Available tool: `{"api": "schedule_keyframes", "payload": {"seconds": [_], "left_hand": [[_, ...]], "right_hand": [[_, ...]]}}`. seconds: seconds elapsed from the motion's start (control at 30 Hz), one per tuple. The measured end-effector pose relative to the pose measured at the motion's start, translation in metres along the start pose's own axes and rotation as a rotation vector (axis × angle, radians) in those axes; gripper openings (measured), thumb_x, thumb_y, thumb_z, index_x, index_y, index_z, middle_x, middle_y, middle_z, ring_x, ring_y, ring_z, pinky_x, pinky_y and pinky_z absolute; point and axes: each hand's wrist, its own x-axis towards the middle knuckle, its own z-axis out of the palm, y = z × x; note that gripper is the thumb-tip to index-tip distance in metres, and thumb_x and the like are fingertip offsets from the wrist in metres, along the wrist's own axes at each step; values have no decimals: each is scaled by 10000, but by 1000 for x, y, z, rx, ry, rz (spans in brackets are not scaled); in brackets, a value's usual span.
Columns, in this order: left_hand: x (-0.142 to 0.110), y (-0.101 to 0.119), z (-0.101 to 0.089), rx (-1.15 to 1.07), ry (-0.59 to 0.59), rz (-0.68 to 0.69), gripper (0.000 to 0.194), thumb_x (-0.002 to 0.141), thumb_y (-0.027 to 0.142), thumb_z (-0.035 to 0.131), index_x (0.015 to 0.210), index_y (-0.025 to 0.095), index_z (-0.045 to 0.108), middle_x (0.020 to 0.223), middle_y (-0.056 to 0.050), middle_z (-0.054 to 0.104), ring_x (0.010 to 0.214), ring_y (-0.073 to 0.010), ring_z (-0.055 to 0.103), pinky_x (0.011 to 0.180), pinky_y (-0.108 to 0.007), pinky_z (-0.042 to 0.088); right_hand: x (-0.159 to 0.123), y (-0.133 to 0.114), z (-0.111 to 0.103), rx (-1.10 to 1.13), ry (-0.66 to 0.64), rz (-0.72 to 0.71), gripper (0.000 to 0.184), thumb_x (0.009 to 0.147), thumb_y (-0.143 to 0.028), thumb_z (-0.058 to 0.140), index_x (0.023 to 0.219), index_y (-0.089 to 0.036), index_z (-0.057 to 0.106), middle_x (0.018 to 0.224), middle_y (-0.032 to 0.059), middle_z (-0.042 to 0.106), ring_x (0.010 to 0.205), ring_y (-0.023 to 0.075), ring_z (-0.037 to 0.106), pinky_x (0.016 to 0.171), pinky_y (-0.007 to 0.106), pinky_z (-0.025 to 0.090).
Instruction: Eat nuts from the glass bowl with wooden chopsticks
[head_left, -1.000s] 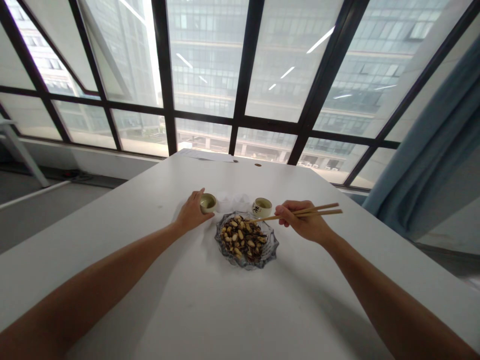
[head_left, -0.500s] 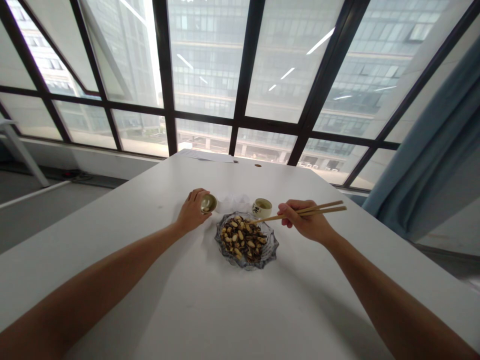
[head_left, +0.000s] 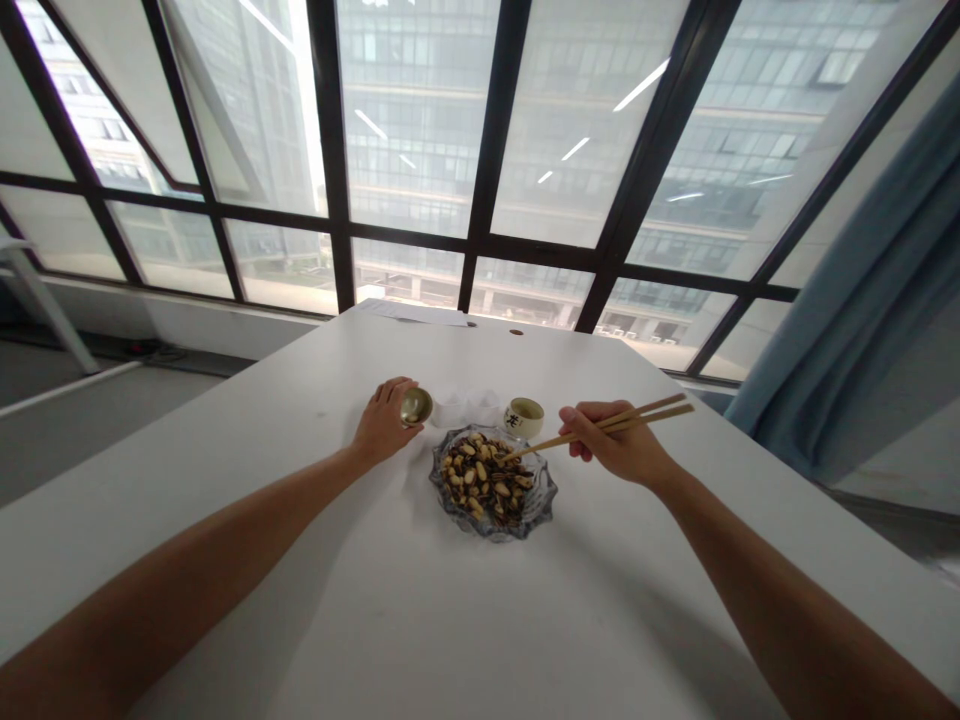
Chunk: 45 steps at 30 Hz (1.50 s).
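While left grip (head_left: 388, 418) holds cup (head_left: 417, 405), | cup at right (head_left: 523, 417): dark character.

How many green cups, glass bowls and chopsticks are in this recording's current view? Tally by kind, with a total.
Green cups: 2
Glass bowl: 1
Chopsticks: 2
Total: 5

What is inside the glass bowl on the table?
The glass bowl holds a mix of peanuts and dark seeds. The chopsticks' tips reach over it. What lies under the top layer is covered.
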Motion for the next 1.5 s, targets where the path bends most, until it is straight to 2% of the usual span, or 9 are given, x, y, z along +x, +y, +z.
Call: {"api": "schedule_keyframes", "payload": {"seconds": [0.3,0.6,0.7,0.83,0.97,1.1,1.2,1.3,1.5], "left_hand": [[0,-2,3,54,-24,-134,750,687,364,813,1333,216,463,1323,-129,567,1224,-332,553,1059,-485,465],[2,-9,5,12,-118,-325,749,734,506,766,1359,199,489,1341,-153,576,1220,-333,584,1041,-465,478],[6,-12,2,42,-148,-343,784,729,558,760,1374,208,486,1369,-163,559,1239,-342,571,1031,-467,478],[28,4,-3,164,-133,-197,776,792,589,692,1402,163,469,1429,-198,528,1316,-380,496,1074,-534,412],[63,39,7,197,-261,66,708,863,551,611,1436,174,436,1476,-162,511,1379,-328,445,1159,-504,301],[91,61,29,217,-504,35,759,843,550,618,1465,182,383,1409,-179,576,1335,-336,500,1153,-545,262],[100,62,41,138,-583,7,729,839,498,642,1454,224,363,1350,-144,635,1316,-317,527,1152,-580,216],[100,58,45,50,-558,67,746,798,440,702,1432,224,375,1279,-117,679,1258,-298,578,1156,-568,218],[90,56,40,-17,-401,442,679,788,239,674,1420,181,434,1372,-140,587,1244,-280,551,1096,-436,399]], "right_hand": [[0,3,2,-39,-61,-15,571,843,-700,599,639,-178,708,495,53,651,414,137,570,371,223,430],[1,-2,-1,-8,-4,2,591,825,-722,599,644,-169,701,448,39,616,361,120,511,335,218,367],[1,-1,-2,-8,-3,-8,595,827,-725,593,650,-168,703,455,40,621,365,118,511,342,218,372],[3,2,-3,2,5,-17,593,836,-721,586,665,-164,701,464,38,623,365,115,514,349,216,382],[4,5,-7,-27,48,-45,601,850,-721,569,672,-160,689,473,37,626,381,119,530,361,215,400],[4,5,-13,-74,82,-95,582,905,-672,535,682,-158,691,497,43,636,406,125,548,386,222,419],[3,5,-16,-108,92,-127,562,926,-642,529,680,-162,687,513,46,645,419,129,557,402,230,428],[4,6,-16,-121,117,-144,544,932,-622,534,667,-168,674,519,44,646,423,131,559,411,235,430],[5,9,-7,-152,233,-207,513,944,-575,534,632,-183,643,530,38,650,439,137,568,445,249,430]]}}
